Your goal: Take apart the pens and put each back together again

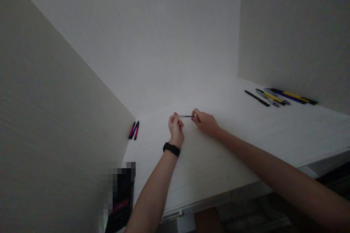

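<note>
Both hands work close together, raised just above the white tabletop [218, 160]. A slim black rod [187, 116] lies level between them, its pale end in the curled fingers of the left hand [175, 125] and its dark end pinched by the fingertips of the right hand [205, 123]. Neither hand is open: the left is closed in a tight, small grip, the right is a light pinch, and the span of rod between them is taut-looking and steady. The light is dim and the rod tiny here, so it may be a pen refill, though I cannot be sure. A black wristband [171, 149] circles the left wrist. A pair of red-and-blue markers [133, 130] lies left of the left hand, and a cluster of pens [281, 96] lies well beyond the right hand.
</note>
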Demonstrator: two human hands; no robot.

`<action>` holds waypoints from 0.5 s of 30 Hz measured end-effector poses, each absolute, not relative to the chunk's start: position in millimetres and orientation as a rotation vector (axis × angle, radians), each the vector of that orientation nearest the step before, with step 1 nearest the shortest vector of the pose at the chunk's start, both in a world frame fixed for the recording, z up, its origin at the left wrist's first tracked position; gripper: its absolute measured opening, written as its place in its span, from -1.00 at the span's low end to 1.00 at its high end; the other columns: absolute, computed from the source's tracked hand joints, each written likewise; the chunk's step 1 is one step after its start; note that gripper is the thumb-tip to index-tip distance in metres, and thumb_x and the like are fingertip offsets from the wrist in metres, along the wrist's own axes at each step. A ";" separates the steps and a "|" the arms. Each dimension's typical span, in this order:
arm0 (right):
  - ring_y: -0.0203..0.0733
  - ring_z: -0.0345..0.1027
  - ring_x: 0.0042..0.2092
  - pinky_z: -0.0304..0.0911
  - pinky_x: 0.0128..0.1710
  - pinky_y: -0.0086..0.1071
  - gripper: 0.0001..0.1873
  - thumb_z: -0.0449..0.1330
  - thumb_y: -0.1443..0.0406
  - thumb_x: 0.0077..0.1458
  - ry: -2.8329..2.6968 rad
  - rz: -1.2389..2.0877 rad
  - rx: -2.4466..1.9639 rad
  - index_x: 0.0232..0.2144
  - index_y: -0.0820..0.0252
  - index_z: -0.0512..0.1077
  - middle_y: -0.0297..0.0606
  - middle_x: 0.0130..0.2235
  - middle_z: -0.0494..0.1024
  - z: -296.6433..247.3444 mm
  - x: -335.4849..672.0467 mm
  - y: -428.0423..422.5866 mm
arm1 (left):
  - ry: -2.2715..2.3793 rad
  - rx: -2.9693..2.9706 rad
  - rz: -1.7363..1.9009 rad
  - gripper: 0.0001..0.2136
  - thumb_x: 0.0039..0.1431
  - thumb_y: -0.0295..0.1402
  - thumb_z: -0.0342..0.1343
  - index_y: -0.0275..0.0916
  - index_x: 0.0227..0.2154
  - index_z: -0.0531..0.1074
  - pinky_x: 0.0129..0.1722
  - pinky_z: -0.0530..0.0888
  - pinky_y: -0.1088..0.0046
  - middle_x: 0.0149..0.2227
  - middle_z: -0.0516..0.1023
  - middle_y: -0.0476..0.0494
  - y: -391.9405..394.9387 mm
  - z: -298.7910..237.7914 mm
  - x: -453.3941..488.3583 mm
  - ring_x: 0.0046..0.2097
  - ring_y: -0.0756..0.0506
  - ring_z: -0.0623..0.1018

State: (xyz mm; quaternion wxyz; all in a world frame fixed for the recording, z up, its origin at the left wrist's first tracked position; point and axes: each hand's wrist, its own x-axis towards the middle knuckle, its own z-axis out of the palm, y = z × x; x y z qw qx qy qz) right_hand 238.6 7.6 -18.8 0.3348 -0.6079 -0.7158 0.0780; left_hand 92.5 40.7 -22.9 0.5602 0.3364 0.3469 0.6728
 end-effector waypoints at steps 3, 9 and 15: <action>-0.20 0.40 -0.35 0.00 -0.41 -0.41 -0.63 -0.04 0.03 0.34 -1.914 0.178 -1.655 -0.06 0.05 0.43 -0.26 -0.32 0.60 -16.2 237.9 6.5 | 0.846 0.800 1.612 -0.54 0.01 -0.03 0.34 -0.21 -0.48 0.18 -0.60 0.11 0.62 -0.53 0.21 0.16 40.1 -22.6 92.4 -0.59 0.16 0.21; -0.19 0.45 -0.28 0.03 -0.39 -0.40 -0.58 -0.09 0.05 0.36 -1.974 0.163 -1.686 -0.14 0.02 0.53 -0.24 -0.22 0.64 -14.4 238.0 6.1 | 0.967 0.734 1.747 -0.58 0.14 0.07 0.16 -0.18 -0.38 0.19 -0.63 0.08 0.62 -0.45 0.29 0.13 44.5 -24.0 86.9 -0.61 0.16 0.23; -0.20 0.43 -0.29 0.00 -0.39 -0.40 -0.58 -0.09 0.07 0.36 -1.978 0.179 -1.708 -0.16 0.06 0.52 -0.23 -0.24 0.63 -14.5 238.7 7.7 | 1.027 0.738 1.823 -0.67 0.29 -0.03 0.01 -0.18 -0.39 0.18 -0.58 0.09 0.61 -0.44 0.30 0.10 49.4 -29.1 85.4 -0.59 0.14 0.20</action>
